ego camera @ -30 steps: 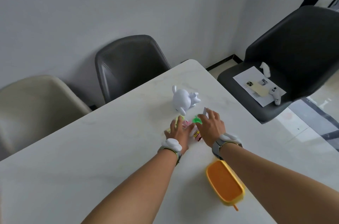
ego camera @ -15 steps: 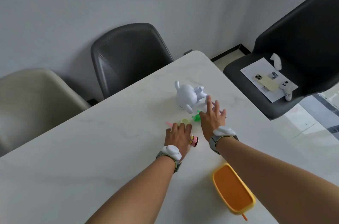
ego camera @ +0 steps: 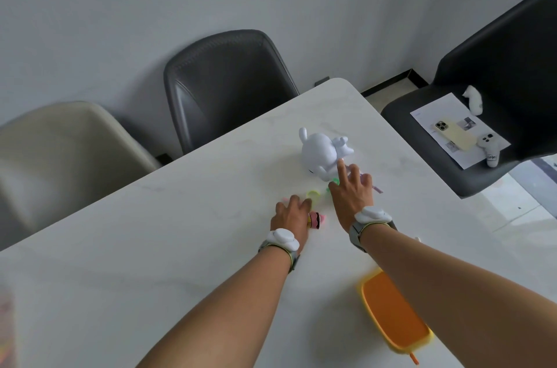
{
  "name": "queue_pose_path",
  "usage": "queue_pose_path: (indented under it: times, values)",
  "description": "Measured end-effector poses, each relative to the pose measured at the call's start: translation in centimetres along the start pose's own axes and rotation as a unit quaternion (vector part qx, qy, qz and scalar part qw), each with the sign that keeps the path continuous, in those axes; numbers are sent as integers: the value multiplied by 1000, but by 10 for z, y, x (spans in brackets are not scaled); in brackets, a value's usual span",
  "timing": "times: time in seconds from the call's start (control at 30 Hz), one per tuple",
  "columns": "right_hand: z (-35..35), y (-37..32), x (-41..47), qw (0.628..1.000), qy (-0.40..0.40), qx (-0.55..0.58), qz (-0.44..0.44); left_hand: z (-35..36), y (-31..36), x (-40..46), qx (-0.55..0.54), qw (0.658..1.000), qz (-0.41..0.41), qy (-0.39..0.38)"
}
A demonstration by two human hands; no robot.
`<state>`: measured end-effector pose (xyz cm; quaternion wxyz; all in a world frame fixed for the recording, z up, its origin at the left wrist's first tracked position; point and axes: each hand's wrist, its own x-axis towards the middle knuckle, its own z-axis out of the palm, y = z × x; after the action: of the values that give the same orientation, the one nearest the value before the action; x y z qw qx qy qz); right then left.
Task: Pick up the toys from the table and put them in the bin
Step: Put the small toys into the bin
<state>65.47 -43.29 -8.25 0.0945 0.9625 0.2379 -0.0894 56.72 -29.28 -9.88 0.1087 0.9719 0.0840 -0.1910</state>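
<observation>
Nearest the camera, the yellow-rimmed orange plastic bin sits on the white marble-look counter, partly tucked under the person's right forearm, with a small orange tab poking out at its near corner. Both wrists carry grey straps with white puffy trackers.

Moving up, the left hand lies knuckles-up on the counter, fingers curled down over something; whether it actually grips anything cannot be told from here. Just beside its thumb side, a small red-and-pink striped toy peeks out, touching the hand. At its fingertips there's a sliver of pink and a pale yellow-green ring toy lying flat.

The right hand is spread wide, fingers straight and fanned, the index finger up against the lower edge of the glossy white rabbit figure. A small bright green toy shows between thumb and index finger, and a thin purple-printed strip lies beyond the little finger.

The rabbit lies tipped on its side, ears pointing away to the left.

Farther back, a beige chair and a dark grey chair stand against the wall. To the right, a black chair holds a sheet of paper, a pale yellow phone and two small white plush figures.
</observation>
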Motion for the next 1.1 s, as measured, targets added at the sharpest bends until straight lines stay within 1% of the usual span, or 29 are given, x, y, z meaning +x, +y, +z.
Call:
queue_pose_path:
  times: [0.07,0.23,0.37,0.47,0.63,0.83,0.9,1.0,1.1]
  values:
    - [-3,0,-2,1000,2,-4,-17,-1,-1,0,-1,1000,-23,4]
    - [3,0,-15,997,-12,-41,-59,1,0,-4,-20,998,-65,-16]
    - [2,-2,-22,995,-7,-48,-91,0,-3,-13,-16,998,-59,-20]
    - [-3,-3,-28,995,24,-22,-91,0,-8,-23,-16,998,-57,-15]
    - [-14,-13,-41,993,69,19,-93,-15,-14,-38,-28,997,-73,29]
    - [-38,-39,-67,987,112,72,-87,-55,-34,-70,-37,990,-102,86]
    - [-50,-52,-78,983,137,94,-81,-70,-46,-91,-38,988,-112,104]
    - [-59,-68,-82,976,174,124,-48,-82,-61,-110,-40,984,-120,125]
    - [-78,-91,-95,969,199,141,-51,-98,-80,-142,-45,976,-137,160]
